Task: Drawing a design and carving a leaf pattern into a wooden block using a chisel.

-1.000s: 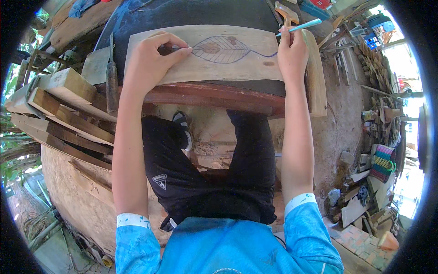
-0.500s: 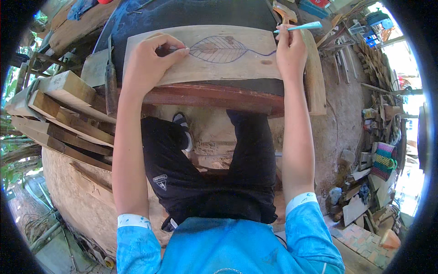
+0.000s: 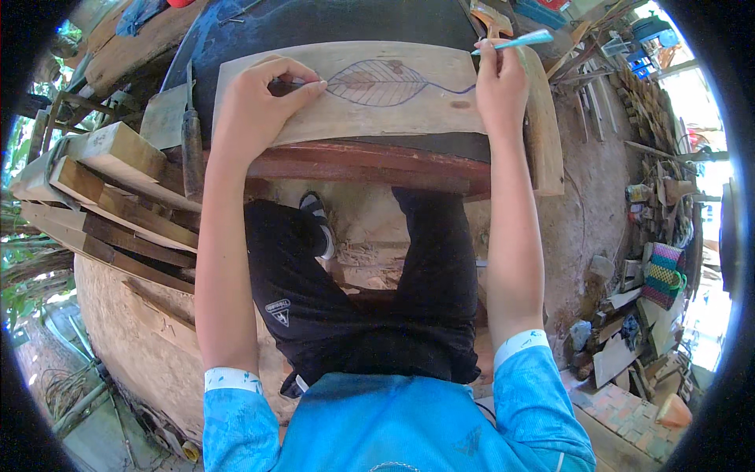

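Observation:
A pale wooden board [image 3: 362, 120] lies across the dark worktop [image 3: 330, 20], with a veined leaf [image 3: 377, 82] and a curving stem drawn on it in dark lines. My left hand [image 3: 267, 98] rests on the board's left part, thumb and index finger closed together at the leaf's left tip; whatever is between them is too small to make out. My right hand [image 3: 501, 90] grips a light blue pen [image 3: 527, 39] at the board's right end, its point at the upper edge. Behind the pen is a wooden-handled brush [image 3: 489, 16]. A long dark-handled tool [image 3: 190, 149] lies left of the board.
Stacked timber beams [image 3: 118, 181] jut out at the left, and a thick wooden piece [image 3: 543, 157] sits beside the board's right end. My knees are below the worktop's red edge [image 3: 362, 165]. Scrap wood and a woven bag [image 3: 664, 275] are on the right.
My right hand has shifted slightly up and left with the pen, whose point is now a little higher. My left hand has stayed at the leaf's tip, with little visible movement.

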Demonstrator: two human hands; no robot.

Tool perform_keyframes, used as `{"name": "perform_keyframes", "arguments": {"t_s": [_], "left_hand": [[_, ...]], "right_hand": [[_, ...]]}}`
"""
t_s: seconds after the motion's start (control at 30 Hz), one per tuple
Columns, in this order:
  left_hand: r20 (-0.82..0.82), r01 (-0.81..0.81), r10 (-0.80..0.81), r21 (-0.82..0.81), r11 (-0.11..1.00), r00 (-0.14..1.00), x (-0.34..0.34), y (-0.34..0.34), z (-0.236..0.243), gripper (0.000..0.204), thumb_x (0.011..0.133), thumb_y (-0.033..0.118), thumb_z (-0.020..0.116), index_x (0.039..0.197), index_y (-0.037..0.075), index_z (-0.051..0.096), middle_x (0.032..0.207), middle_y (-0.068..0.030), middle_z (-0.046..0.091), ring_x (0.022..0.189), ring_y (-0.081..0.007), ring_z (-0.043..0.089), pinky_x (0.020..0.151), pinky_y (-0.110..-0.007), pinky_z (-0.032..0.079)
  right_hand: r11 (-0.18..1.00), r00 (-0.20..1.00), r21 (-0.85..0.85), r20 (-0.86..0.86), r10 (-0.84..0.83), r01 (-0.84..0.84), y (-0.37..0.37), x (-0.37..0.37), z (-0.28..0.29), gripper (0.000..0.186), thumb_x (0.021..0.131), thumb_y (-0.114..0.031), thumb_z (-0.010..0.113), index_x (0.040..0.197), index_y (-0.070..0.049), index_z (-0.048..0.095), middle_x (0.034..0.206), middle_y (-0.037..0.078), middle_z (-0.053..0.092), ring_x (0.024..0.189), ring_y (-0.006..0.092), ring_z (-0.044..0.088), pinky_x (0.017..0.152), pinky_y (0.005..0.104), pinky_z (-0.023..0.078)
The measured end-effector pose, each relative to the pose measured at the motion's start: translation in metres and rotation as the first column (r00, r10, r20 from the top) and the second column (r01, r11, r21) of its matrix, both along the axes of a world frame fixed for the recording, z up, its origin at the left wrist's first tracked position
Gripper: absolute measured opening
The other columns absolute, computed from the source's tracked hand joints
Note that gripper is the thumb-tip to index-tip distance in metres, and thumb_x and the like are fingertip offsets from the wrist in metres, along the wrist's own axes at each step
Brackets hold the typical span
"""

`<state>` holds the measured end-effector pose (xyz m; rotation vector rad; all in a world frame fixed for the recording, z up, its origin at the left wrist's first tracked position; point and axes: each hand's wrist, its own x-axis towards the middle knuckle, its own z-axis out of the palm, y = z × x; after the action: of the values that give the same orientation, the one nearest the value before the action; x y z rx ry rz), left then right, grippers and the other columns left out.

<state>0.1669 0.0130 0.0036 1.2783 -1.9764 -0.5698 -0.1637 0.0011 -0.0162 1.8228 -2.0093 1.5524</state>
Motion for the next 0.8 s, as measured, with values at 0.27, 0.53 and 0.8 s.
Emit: {"name": "perform_keyframes", "arguments": {"t_s": [0.27, 0.53, 0.8], "left_hand": [[-0.003, -0.012, 0.012, 0.047, 0.999, 1.0, -0.0006, 0.0001, 0.0022, 0.023, 0.089, 0.023, 0.081, 0.096, 0.002, 0.076, 0.089, -0.0042, 0.073, 0.083, -0.0123, 0.065, 0.081, -0.028, 0.051], [0.01, -0.027, 0.026, 0.064, 0.998, 1.0, 0.0, -0.0007, 0.0011, 0.023, 0.09, 0.024, 0.08, 0.096, 0.002, 0.076, 0.089, -0.0039, 0.073, 0.083, -0.0112, 0.064, 0.081, -0.028, 0.051], [0.031, -0.024, 0.023, 0.038, 0.999, 0.999, 0.0001, -0.0006, 0.0006, 0.022, 0.09, 0.023, 0.08, 0.096, 0.002, 0.076, 0.09, -0.0031, 0.073, 0.082, -0.011, 0.064, 0.08, -0.028, 0.051]], "right_hand": [[0.997, 0.998, -0.07, -0.058, -0.02, 0.016, -0.0004, 0.0016, -0.0006, 0.022, 0.104, -0.026, 0.061, 0.103, -0.005, 0.069, 0.085, 0.015, 0.072, 0.078, 0.0322, 0.07, 0.075, 0.0427, 0.054], [0.999, 0.999, 0.023, 0.04, 0.033, -0.034, 0.0013, 0.002, 0.0007, 0.02, 0.104, -0.022, 0.059, 0.106, -0.004, 0.068, 0.091, 0.017, 0.072, 0.084, 0.035, 0.07, 0.078, 0.0454, 0.054], [0.999, 0.998, -0.018, -0.049, 0.038, -0.039, -0.0003, 0.0013, -0.0004, 0.021, 0.104, -0.023, 0.059, 0.105, -0.004, 0.067, 0.091, 0.016, 0.073, 0.084, 0.0366, 0.07, 0.079, 0.0467, 0.053]]}}
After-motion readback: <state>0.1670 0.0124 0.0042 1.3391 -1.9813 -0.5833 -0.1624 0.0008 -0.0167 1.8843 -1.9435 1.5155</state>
